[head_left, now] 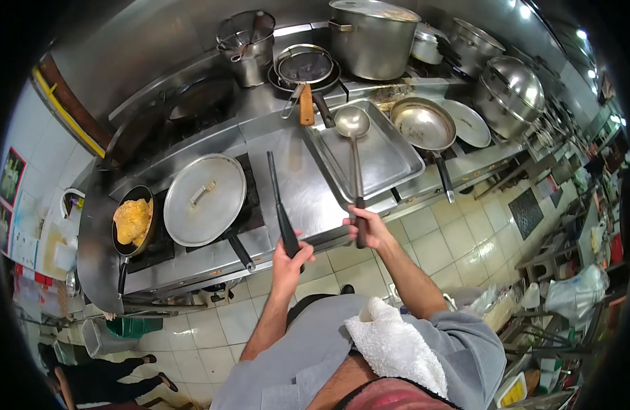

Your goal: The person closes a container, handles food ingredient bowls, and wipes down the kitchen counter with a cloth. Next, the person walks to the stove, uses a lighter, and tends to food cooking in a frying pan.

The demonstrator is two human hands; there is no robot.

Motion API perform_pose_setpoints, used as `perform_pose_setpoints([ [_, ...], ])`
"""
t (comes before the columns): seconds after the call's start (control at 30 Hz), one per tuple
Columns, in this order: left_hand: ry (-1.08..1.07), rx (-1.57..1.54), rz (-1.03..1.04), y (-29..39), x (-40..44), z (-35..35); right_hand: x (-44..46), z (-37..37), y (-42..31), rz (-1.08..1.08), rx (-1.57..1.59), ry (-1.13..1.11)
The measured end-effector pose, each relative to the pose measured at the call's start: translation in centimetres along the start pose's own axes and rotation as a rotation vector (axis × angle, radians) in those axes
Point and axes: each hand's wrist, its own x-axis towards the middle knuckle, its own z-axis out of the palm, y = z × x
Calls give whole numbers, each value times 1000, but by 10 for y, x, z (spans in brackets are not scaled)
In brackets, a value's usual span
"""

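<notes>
My left hand [287, 265] is wrapped round the black handle of a long thin dark utensil [277, 191], which points up over the steel counter. My right hand [371, 228] grips the brown handle of a ladle [352, 123], whose round bowl is over a rectangular steel tray [390, 164]. Left of my hands, a lidded pan [205, 198] sits on a burner with its black handle toward me. At the far left a black pan [126, 249] holds an orange-yellow food [133, 222].
Behind stand a large pot [373, 44], strainers [305, 65] and a steamer [509, 96]. An empty-looking frying pan [423, 124] and a flat lid [466, 124] are right of the tray. A person in dark clothes [96, 383] is at lower left, near a green bin [134, 326].
</notes>
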Motion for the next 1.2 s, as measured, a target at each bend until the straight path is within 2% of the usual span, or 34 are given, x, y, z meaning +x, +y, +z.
perform_pose_setpoints([
  [0.07, 29, 13, 61, 9, -3, -6, -8, -8, -21, -120, 23, -148],
  [0.1, 48, 23, 88, 12, -4, -11, -16, -10, -29, -127, 125, -179],
  [0.13, 64, 36, 111, 16, -6, -18, -34, -6, -34, -126, 95, -192],
  [0.23, 111, -51, 195, 33, -11, -34, -84, 5, -33, -226, -272, 53],
  [0.27, 107, -96, 242, 33, -12, -44, -99, 13, -43, -264, -338, 31],
  [0.33, 103, -156, 405, 44, -14, -51, -112, 31, -75, -442, -535, -19],
  [0.4, 163, -223, 454, 51, -16, -58, -109, 53, -116, -588, -633, -8],
  [0.53, 285, -108, 625, 63, -24, -65, -77, 88, -219, -777, -761, -91],
  [0.6, 412, -20, 700, 68, -36, -60, -53, 109, -274, -896, -748, -263],
  [0.67, 589, 7, 736, 63, -49, -55, -36, 135, -328, -890, -776, -295],
  [0.73, 774, -19, 717, 55, -61, -44, -16, 154, -383, -840, -962, -130],
  [0.87, 1046, -34, 690, 35, -85, -21, 30, 182, -463, -790, -1177, 31],
  [0.93, 1109, -28, 677, 30, -95, -7, 45, 191, -488, -699, -1278, 87],
  [1.0, 1177, 13, 676, 24, -103, 1, 72, 189, -510, -741, -1280, 60],
  [1.07, 1209, 25, 672, 23, -107, 10, 69, 201, -503, -747, -1316, 133],
  [1.13, 1231, 34, 668, 23, -109, 17, 90, 204, -535, -632, -1333, 201],
  [1.2, 1226, 4, 695, 24, -109, 23, 62, 218, -501, -685, -1329, 204],
])
